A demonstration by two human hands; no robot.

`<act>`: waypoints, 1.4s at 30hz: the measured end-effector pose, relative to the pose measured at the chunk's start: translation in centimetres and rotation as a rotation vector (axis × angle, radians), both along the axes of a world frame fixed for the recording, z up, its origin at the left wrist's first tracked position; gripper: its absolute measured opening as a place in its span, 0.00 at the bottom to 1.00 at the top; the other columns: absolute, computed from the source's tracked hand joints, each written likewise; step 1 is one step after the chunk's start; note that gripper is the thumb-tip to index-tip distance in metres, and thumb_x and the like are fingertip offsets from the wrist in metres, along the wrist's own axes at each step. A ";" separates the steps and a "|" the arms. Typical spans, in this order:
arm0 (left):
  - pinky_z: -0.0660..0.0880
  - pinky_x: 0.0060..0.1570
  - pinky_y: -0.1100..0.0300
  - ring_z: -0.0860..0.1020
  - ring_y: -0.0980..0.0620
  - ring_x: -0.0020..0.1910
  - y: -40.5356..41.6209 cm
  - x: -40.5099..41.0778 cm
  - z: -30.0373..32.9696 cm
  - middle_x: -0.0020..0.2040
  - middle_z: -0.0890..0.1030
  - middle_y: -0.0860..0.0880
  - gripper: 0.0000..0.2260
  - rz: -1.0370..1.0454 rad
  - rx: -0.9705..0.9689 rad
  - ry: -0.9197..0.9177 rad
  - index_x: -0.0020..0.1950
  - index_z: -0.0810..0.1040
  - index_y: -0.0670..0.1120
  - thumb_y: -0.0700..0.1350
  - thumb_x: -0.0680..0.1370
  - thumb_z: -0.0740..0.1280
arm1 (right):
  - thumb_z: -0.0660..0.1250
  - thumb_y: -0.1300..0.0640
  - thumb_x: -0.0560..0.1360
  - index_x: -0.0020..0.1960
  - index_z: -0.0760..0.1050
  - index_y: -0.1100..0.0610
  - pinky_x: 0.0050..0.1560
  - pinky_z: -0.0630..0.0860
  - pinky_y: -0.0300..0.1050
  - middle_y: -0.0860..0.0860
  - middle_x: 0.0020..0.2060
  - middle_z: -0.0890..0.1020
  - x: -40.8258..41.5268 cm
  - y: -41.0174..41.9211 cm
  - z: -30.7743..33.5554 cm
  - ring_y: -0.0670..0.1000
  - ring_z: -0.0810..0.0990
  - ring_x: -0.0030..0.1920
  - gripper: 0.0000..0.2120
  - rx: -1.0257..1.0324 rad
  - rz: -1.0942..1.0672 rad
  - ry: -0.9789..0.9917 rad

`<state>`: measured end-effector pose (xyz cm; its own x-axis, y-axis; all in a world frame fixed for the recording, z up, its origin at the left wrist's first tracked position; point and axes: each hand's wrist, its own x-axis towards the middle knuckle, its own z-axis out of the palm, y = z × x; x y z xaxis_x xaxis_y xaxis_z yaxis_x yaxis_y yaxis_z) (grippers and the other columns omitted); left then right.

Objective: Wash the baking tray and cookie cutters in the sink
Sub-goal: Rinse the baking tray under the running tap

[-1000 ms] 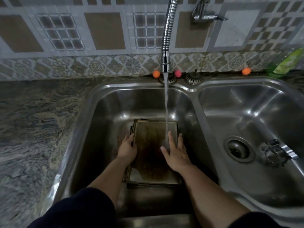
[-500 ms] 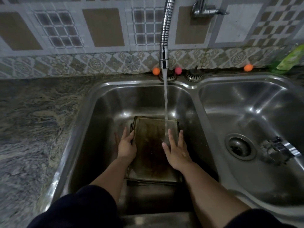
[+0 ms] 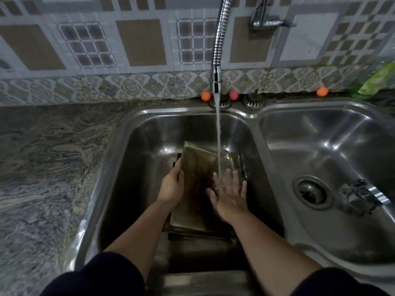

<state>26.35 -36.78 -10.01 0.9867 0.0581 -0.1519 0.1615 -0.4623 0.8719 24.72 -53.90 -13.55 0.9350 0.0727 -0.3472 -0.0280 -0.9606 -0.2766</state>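
Baking tray (image 3: 198, 189) in the left sink basin (image 3: 136, 167), long axis running 12 to 6 o'clock, its 9 o'clock edge raised and clamped by the left hand (image 3: 172, 185), while the right hand (image 3: 230, 192), fingers spread flat, presses its 3 o'clock side beneath the water stream (image 3: 218, 135).

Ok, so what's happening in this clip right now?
A person is rinsing a stained baking tray in the left basin of a double sink. The left hand grips the tray's left edge, tilting it up, while the right hand lies flat on its surface under the stream from the running faucet. Metal cookie cutters sit in the right basin beside the drain, untouched.
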 end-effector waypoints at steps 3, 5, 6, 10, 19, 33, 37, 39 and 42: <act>0.67 0.69 0.51 0.69 0.52 0.69 -0.5 -0.4 0.4 0.70 0.71 0.50 0.22 0.041 -0.131 0.021 0.77 0.58 0.55 0.43 0.83 0.54 | 0.40 0.40 0.81 0.75 0.32 0.41 0.71 0.30 0.62 0.52 0.76 0.32 -0.4 2.2 0.6 0.55 0.30 0.75 0.26 0.043 0.004 0.033; 0.66 0.69 0.55 0.69 0.54 0.69 -0.9 -0.9 0.7 0.70 0.70 0.51 0.22 0.047 -0.161 -0.024 0.77 0.58 0.55 0.42 0.83 0.54 | 0.38 0.39 0.81 0.74 0.30 0.40 0.72 0.33 0.63 0.51 0.75 0.31 -0.4 3.7 1.2 0.57 0.31 0.75 0.26 0.076 0.018 0.012; 0.66 0.69 0.57 0.68 0.56 0.68 -1.0 -1.0 0.8 0.70 0.70 0.52 0.22 0.046 -0.169 -0.050 0.77 0.58 0.55 0.42 0.83 0.54 | 0.39 0.39 0.80 0.74 0.29 0.40 0.73 0.34 0.62 0.51 0.75 0.30 -0.2 4.3 1.6 0.57 0.31 0.75 0.27 0.101 0.029 0.002; 0.62 0.66 0.64 0.66 0.60 0.69 -0.8 -1.2 1.6 0.72 0.68 0.53 0.22 0.068 -0.190 -0.114 0.77 0.59 0.55 0.41 0.83 0.54 | 0.39 0.38 0.80 0.72 0.28 0.35 0.73 0.37 0.64 0.48 0.74 0.29 3.1 5.2 3.6 0.54 0.31 0.75 0.26 0.221 0.070 -0.064; 0.65 0.56 0.73 0.68 0.64 0.63 0.9 -1.1 6.0 0.63 0.70 0.62 0.22 0.249 -0.151 -0.316 0.77 0.57 0.57 0.44 0.83 0.54 | 0.40 0.37 0.80 0.77 0.37 0.42 0.76 0.41 0.56 0.49 0.78 0.39 2.7 4.2 4.8 0.54 0.41 0.77 0.28 0.296 0.011 0.064; 0.81 0.37 0.53 0.81 0.50 0.55 -1.1 -6.1 8.2 0.73 0.67 0.55 0.35 -0.289 0.618 -0.808 0.76 0.51 0.63 0.40 0.77 0.64 | 0.55 0.32 0.75 0.56 0.76 0.62 0.43 0.76 0.61 0.64 0.48 0.80 4.7 -1.6 19.7 0.63 0.79 0.49 0.33 1.533 -0.759 0.422; 0.81 0.48 0.58 0.75 0.54 0.64 -1.2 -6.6 7.9 0.72 0.69 0.55 0.29 -0.385 0.634 -0.808 0.77 0.52 0.58 0.48 0.79 0.61 | 0.64 0.55 0.78 0.54 0.73 0.58 0.28 0.80 0.52 0.59 0.35 0.82 3.6 -2.7 19.3 0.57 0.83 0.32 0.08 1.387 -0.752 0.381; 0.69 0.68 0.55 0.62 0.58 0.73 -2.1 -6.3 8.4 0.74 0.65 0.57 0.23 -0.391 0.459 -0.634 0.76 0.49 0.62 0.57 0.82 0.51 | 0.62 0.58 0.80 0.67 0.64 0.43 0.31 0.81 0.50 0.57 0.39 0.83 3.5 -3.3 19.2 0.55 0.83 0.37 0.20 1.424 -0.691 0.304; 0.48 0.76 0.45 0.46 0.63 0.76 -5.3 -5.0 9.1 0.77 0.52 0.63 0.22 -0.341 0.091 -0.347 0.75 0.52 0.65 0.62 0.80 0.43 | 0.60 0.57 0.81 0.74 0.52 0.35 0.44 0.81 0.51 0.55 0.62 0.78 2.7 -2.7 20.0 0.56 0.80 0.54 0.30 1.338 -0.472 0.167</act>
<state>21.35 -42.04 -0.91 0.9432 -0.2794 0.1799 -0.3054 -0.5151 0.8009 27.44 -56.59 6.41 0.9191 0.1266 -0.3731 -0.3879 0.1252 -0.9132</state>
